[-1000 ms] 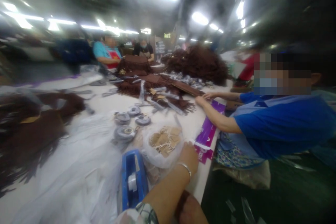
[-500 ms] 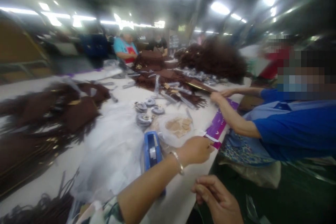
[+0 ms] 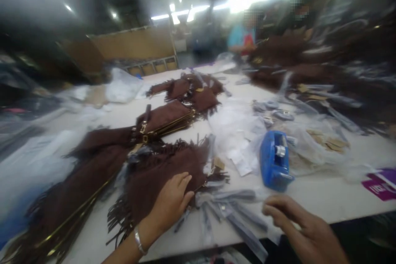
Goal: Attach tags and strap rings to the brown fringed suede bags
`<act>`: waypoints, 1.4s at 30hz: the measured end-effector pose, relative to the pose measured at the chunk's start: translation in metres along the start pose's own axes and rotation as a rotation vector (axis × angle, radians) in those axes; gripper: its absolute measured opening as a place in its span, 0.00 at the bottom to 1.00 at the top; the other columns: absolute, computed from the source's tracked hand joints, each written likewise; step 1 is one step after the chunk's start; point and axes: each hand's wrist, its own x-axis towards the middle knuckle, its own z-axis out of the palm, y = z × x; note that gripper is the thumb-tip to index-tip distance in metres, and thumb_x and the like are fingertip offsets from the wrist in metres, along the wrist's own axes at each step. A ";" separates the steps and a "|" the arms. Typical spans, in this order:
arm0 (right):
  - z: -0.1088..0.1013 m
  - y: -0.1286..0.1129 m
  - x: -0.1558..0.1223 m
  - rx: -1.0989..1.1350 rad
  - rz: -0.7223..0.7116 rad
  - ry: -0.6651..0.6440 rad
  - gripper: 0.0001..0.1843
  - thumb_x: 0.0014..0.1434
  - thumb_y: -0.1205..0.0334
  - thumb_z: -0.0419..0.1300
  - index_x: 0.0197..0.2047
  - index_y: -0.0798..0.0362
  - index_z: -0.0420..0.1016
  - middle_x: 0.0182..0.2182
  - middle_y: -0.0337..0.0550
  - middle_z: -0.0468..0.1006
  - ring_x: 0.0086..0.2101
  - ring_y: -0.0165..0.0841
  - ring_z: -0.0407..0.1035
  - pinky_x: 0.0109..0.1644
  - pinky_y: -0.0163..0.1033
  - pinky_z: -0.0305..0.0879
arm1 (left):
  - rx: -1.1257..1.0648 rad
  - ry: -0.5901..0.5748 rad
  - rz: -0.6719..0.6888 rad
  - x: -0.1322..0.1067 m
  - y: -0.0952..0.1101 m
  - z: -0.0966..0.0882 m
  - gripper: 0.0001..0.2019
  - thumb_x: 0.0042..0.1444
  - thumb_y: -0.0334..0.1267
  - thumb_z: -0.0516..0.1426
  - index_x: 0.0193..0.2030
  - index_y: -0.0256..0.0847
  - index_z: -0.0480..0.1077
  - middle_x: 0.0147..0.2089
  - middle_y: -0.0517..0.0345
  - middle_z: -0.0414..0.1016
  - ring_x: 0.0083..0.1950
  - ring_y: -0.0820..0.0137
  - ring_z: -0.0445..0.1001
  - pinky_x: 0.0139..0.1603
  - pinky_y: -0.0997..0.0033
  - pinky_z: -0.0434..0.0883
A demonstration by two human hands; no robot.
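My left hand (image 3: 175,196), with a silver bracelet at the wrist, lies open and flat on a dark brown fringed bag (image 3: 145,177). A small tan tag (image 3: 219,162) is attached at the bag's right end. My right hand (image 3: 305,229) hovers at the table's front edge, its thumb and fingers drawn together in a pinch. Whatever may be between those fingertips is too blurred to make out. Between my hands lie several plastic-wrapped straps (image 3: 238,210), fanned out on the white table.
A blue tape dispenser (image 3: 274,165) stands ahead of my right hand, beside a clear bag of tan tags (image 3: 331,142). White plastic sheets (image 3: 238,136) lie behind the straps. More brown bags (image 3: 168,115) cover the left and back. A co-worker (image 3: 243,39) in blue is across the table.
The view has swung left. My left hand has gone from the purple packet at the right to the brown bag, its fingers now spread. My right hand is still pinched. The nearby co-worker is out of view.
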 end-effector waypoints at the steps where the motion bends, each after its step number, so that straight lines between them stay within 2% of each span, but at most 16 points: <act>1: 0.022 -0.008 0.002 -0.015 -0.027 -0.133 0.10 0.62 0.50 0.59 0.37 0.47 0.75 0.32 0.36 0.77 0.32 0.32 0.72 0.35 0.32 0.67 | 0.070 -0.008 0.010 -0.012 -0.010 0.004 0.22 0.64 0.42 0.54 0.63 0.39 0.61 0.65 0.45 0.64 0.64 0.54 0.62 0.63 0.51 0.63; 3: 0.065 -0.020 0.008 -0.066 -0.087 -0.314 0.11 0.67 0.54 0.53 0.37 0.47 0.73 0.34 0.37 0.76 0.36 0.33 0.71 0.41 0.36 0.66 | 0.159 -0.003 0.013 -0.021 -0.019 0.011 0.25 0.62 0.43 0.57 0.64 0.38 0.60 0.65 0.43 0.63 0.64 0.52 0.62 0.61 0.49 0.65; 6: 0.117 -0.026 0.018 -0.164 -0.223 -0.371 0.09 0.67 0.60 0.52 0.39 0.49 0.72 0.36 0.41 0.75 0.40 0.37 0.68 0.45 0.42 0.63 | 0.209 0.011 0.002 -0.011 -0.019 0.012 0.20 0.60 0.41 0.59 0.56 0.36 0.66 0.57 0.44 0.69 0.56 0.53 0.67 0.55 0.51 0.68; 9: 0.146 -0.025 0.027 -0.193 -0.298 -0.364 0.08 0.67 0.62 0.51 0.41 0.51 0.71 0.38 0.43 0.75 0.42 0.39 0.67 0.46 0.44 0.61 | 0.232 -0.016 0.041 -0.002 -0.020 0.007 0.18 0.57 0.41 0.61 0.52 0.36 0.68 0.51 0.46 0.72 0.51 0.53 0.69 0.52 0.52 0.70; 11: 0.156 -0.022 0.029 -0.179 -0.279 -0.341 0.08 0.67 0.62 0.50 0.40 0.51 0.71 0.37 0.43 0.75 0.41 0.39 0.67 0.46 0.43 0.61 | 0.215 -0.024 0.088 -0.007 -0.025 0.004 0.21 0.58 0.39 0.61 0.56 0.36 0.66 0.53 0.45 0.71 0.52 0.54 0.69 0.53 0.52 0.70; 15: 0.164 -0.019 0.025 -0.074 -0.099 -0.375 0.10 0.68 0.59 0.49 0.37 0.50 0.68 0.32 0.38 0.74 0.35 0.34 0.68 0.41 0.39 0.60 | 0.132 0.027 0.165 -0.038 -0.041 0.004 0.23 0.63 0.31 0.54 0.64 0.38 0.58 0.64 0.45 0.64 0.63 0.58 0.63 0.62 0.54 0.65; 18: 0.170 -0.022 0.018 -0.016 -0.023 -0.377 0.10 0.68 0.57 0.51 0.37 0.51 0.68 0.31 0.37 0.73 0.33 0.33 0.68 0.39 0.37 0.59 | 0.139 -0.009 0.255 -0.058 -0.053 0.006 0.24 0.62 0.26 0.50 0.64 0.43 0.59 0.67 0.48 0.61 0.67 0.58 0.58 0.65 0.52 0.62; 20: 0.177 -0.029 0.013 0.011 -0.012 -0.370 0.10 0.67 0.57 0.52 0.36 0.51 0.68 0.30 0.36 0.72 0.33 0.32 0.67 0.38 0.37 0.58 | 0.144 -0.027 0.262 -0.063 -0.057 0.006 0.24 0.61 0.26 0.51 0.64 0.44 0.59 0.67 0.49 0.61 0.66 0.57 0.59 0.64 0.52 0.62; 23: 0.189 -0.039 0.005 0.058 -0.051 -0.373 0.09 0.67 0.59 0.52 0.37 0.51 0.69 0.32 0.37 0.73 0.34 0.32 0.67 0.38 0.36 0.59 | 0.138 -0.019 0.175 -0.056 -0.057 0.007 0.23 0.60 0.30 0.55 0.62 0.41 0.60 0.64 0.48 0.63 0.62 0.57 0.63 0.63 0.53 0.63; 26: 0.196 -0.040 -0.001 0.063 -0.099 -0.347 0.08 0.67 0.60 0.52 0.37 0.51 0.70 0.34 0.38 0.74 0.36 0.33 0.68 0.39 0.36 0.61 | 0.195 -0.061 0.174 -0.044 -0.053 0.007 0.22 0.59 0.33 0.57 0.60 0.39 0.62 0.60 0.46 0.67 0.58 0.53 0.65 0.58 0.50 0.66; 30: 0.189 -0.027 0.008 0.001 -0.061 -0.162 0.09 0.68 0.59 0.50 0.40 0.50 0.69 0.38 0.41 0.75 0.39 0.35 0.69 0.44 0.39 0.64 | 0.193 -0.101 0.213 -0.035 -0.051 0.003 0.14 0.63 0.30 0.51 0.55 0.37 0.65 0.52 0.46 0.70 0.52 0.54 0.67 0.54 0.52 0.67; 33: 0.180 -0.017 0.024 -0.136 -0.146 -0.021 0.09 0.68 0.60 0.50 0.40 0.49 0.70 0.48 0.46 0.73 0.51 0.40 0.65 0.55 0.46 0.61 | 0.100 -0.109 0.213 -0.030 -0.054 -0.004 0.12 0.64 0.27 0.47 0.49 0.38 0.67 0.46 0.49 0.71 0.49 0.59 0.67 0.52 0.59 0.68; 35: 0.176 -0.013 0.034 -0.229 -0.239 -0.005 0.08 0.67 0.62 0.51 0.39 0.50 0.71 0.54 0.48 0.70 0.57 0.43 0.60 0.60 0.51 0.56 | 0.038 -0.107 0.193 -0.028 -0.056 -0.008 0.11 0.64 0.27 0.48 0.47 0.39 0.67 0.45 0.51 0.70 0.48 0.61 0.67 0.50 0.61 0.69; 36: 0.175 -0.011 0.038 -0.270 -0.269 -0.025 0.08 0.67 0.63 0.51 0.38 0.50 0.71 0.53 0.48 0.70 0.56 0.44 0.60 0.59 0.52 0.57 | 0.011 -0.107 0.179 -0.027 -0.056 -0.011 0.10 0.63 0.27 0.48 0.46 0.40 0.67 0.45 0.52 0.70 0.48 0.61 0.67 0.50 0.62 0.69; 40: 0.176 -0.002 0.043 -0.420 -0.313 -0.132 0.06 0.66 0.65 0.52 0.37 0.51 0.69 0.36 0.44 0.72 0.40 0.42 0.65 0.45 0.49 0.63 | -0.061 -0.139 0.154 -0.022 -0.056 -0.018 0.10 0.59 0.31 0.54 0.48 0.42 0.67 0.48 0.54 0.69 0.50 0.61 0.67 0.51 0.62 0.69; 42: 0.178 0.005 0.040 -0.450 -0.362 -0.146 0.05 0.66 0.67 0.53 0.38 0.51 0.68 0.38 0.45 0.73 0.42 0.42 0.65 0.47 0.50 0.62 | -0.088 -0.158 0.170 -0.015 -0.055 -0.020 0.15 0.59 0.35 0.57 0.53 0.44 0.65 0.51 0.53 0.68 0.52 0.60 0.67 0.53 0.62 0.69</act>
